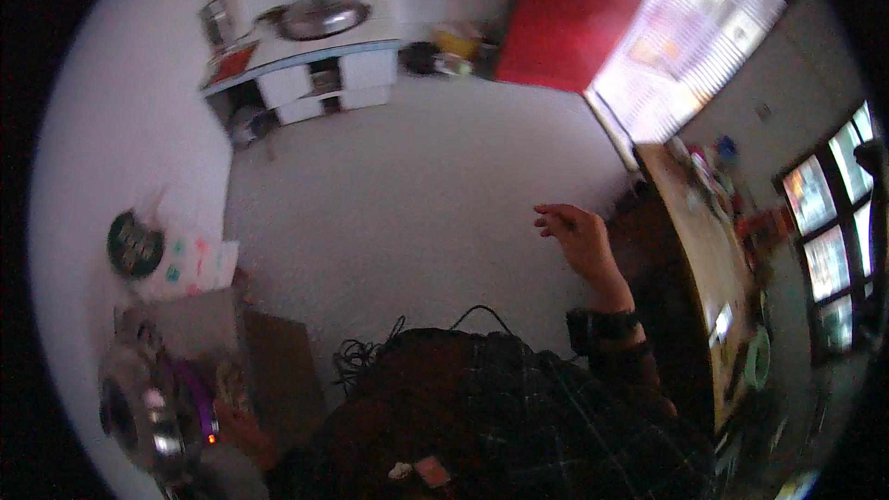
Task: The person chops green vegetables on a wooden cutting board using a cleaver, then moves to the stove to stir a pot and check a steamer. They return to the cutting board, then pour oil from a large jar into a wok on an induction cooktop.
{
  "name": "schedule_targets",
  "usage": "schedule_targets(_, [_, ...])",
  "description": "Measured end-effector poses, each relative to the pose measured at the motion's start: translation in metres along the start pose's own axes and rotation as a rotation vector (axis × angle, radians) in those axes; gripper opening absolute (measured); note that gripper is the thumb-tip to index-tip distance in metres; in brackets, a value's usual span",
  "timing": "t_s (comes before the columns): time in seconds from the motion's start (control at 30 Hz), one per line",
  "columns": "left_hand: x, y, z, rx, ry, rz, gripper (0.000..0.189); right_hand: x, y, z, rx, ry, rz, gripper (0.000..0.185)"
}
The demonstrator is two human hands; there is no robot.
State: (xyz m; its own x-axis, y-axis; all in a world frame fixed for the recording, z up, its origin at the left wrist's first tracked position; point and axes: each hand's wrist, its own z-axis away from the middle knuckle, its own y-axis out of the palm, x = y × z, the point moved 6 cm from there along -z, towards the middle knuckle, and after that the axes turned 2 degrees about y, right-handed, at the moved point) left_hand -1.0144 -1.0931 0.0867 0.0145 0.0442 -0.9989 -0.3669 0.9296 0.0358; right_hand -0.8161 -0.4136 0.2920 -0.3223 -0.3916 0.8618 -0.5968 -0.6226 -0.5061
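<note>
My right hand (575, 232) is raised over the grey floor (417, 187), its fingers loosely curled with nothing seen in them; a dark cuff wraps the wrist. At the lower left, dim and blurred, my left hand (243, 430) is beside a purple curved strip (198, 396) with a small orange light at its end. Whether it grips the strip cannot be told. Just left of it is a shiny round metal object (156, 423), and a brown cardboard box (281, 368) stands behind the hand.
A long wooden counter (687, 250) with assorted items runs along the right, below a window. Ahead stands a low white cabinet (368, 69) bearing a large metal lid (323, 15). A red door (555, 21) stands beside a bright doorway. Dark cables (358, 357) lie near my body.
</note>
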Motion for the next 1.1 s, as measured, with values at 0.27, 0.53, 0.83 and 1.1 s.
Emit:
schedule_targets(0.27, [-0.025, 0.153, -0.041, 0.162, -0.223, 0.342, 0.025, -0.083, -0.083, 0.029, -0.22, 0.24, 0.005, 0.024])
schedule_targets(0.53, [-0.037, 0.375, -0.017, 0.482, -0.298, 0.341, 0.026, -0.16, -0.159, -0.017, -0.403, 0.211, -0.133, 0.023])
schedule_targets(0.83, [-0.027, 0.544, 0.027, 0.599, -0.318, 0.119, 0.026, -0.243, -0.234, -0.103, -0.481, 0.241, -0.206, 0.022])
schedule_targets(1.1, [0.003, 0.675, 0.004, 0.68, -0.317, 0.042, 0.034, -0.284, -0.238, -0.164, -0.517, 0.422, -0.171, 0.022])
